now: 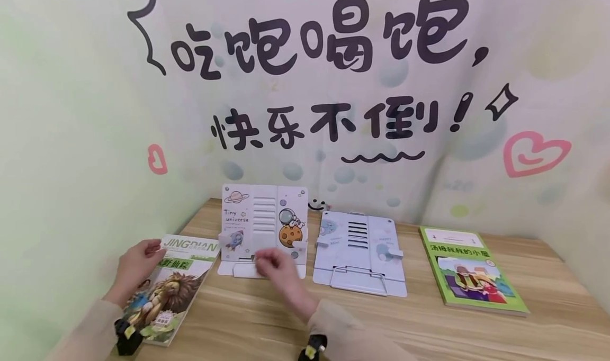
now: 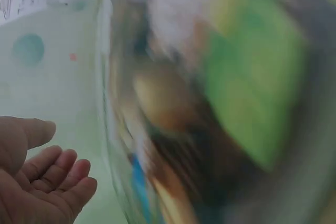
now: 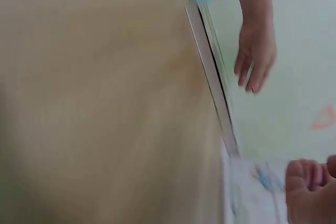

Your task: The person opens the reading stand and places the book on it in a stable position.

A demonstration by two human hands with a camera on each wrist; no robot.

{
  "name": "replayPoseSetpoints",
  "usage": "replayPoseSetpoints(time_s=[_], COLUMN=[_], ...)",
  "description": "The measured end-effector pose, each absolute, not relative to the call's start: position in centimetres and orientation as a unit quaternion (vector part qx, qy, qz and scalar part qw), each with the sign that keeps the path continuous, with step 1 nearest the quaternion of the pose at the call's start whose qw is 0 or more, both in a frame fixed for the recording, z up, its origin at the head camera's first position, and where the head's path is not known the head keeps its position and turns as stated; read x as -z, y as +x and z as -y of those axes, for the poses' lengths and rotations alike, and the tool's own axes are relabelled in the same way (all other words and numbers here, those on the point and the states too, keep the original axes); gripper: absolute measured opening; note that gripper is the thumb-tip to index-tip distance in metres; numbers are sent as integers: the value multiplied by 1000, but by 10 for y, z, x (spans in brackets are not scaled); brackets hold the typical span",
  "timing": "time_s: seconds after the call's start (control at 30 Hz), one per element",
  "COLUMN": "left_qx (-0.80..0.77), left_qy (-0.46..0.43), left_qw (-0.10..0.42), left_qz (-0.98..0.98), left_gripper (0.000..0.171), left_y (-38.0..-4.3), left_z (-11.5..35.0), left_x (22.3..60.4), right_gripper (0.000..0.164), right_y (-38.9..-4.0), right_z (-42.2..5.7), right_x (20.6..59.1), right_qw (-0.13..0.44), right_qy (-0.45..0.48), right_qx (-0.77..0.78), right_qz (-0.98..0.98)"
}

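Observation:
My left hand [image 1: 138, 268] is at the upper left side of a book [image 1: 183, 284] with a lion on its cover, its fingertips overlapping the cover's edge in the head view. Seen from the left wrist, the hand [image 2: 44, 182] has its fingers relaxed and apart from the thumb, holding nothing, beside the blurred book cover [image 2: 178, 98]. My right hand [image 1: 281, 276] hovers, loosely curled, before the lower edge of an upright book stand [image 1: 264, 223] printed with an astronaut. At the right wrist view's edge, the right hand [image 3: 310, 190] shows bent fingers with nothing between them.
A second book stand [image 1: 357, 255], pale and leaning back, is right of the astronaut one. Farther right lies a green-bordered book [image 1: 476, 281]. All are on a wood-grain table [image 1: 267, 324] that meets a printed curtain [image 1: 305, 86] behind.

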State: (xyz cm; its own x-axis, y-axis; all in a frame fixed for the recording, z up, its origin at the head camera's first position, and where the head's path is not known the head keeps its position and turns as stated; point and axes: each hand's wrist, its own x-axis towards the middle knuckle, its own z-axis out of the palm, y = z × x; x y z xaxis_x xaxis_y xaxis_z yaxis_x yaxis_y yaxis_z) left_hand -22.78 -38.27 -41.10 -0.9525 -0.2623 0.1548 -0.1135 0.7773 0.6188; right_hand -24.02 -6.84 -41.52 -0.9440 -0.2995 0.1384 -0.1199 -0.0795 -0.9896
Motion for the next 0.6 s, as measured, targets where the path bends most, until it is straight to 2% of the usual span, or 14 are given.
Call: replayPoseSetpoints(time_s=[0.07, 0.2, 0.33, 0.6], left_qx=[301, 269, 239, 193], left_qy=[106, 106, 100, 96], left_qw=[93, 65, 47, 36], left_qz=[943, 955, 965, 976], left_gripper=[51, 55, 58, 52], left_y=[-219, -210, -208, -207], left_z=[392, 401, 404, 401], left_x=[413, 417, 419, 416], right_gripper=[26, 30, 37, 43], right_y=[-225, -208, -204, -202], right_z=[85, 115, 133, 152], right_x=[422, 432, 438, 442], right_qw=[140, 230, 278, 316], right_qy=[-149, -113, -82, -81], right_qx=[720, 733, 749, 767], right_qz=[-663, -629, -597, -552])
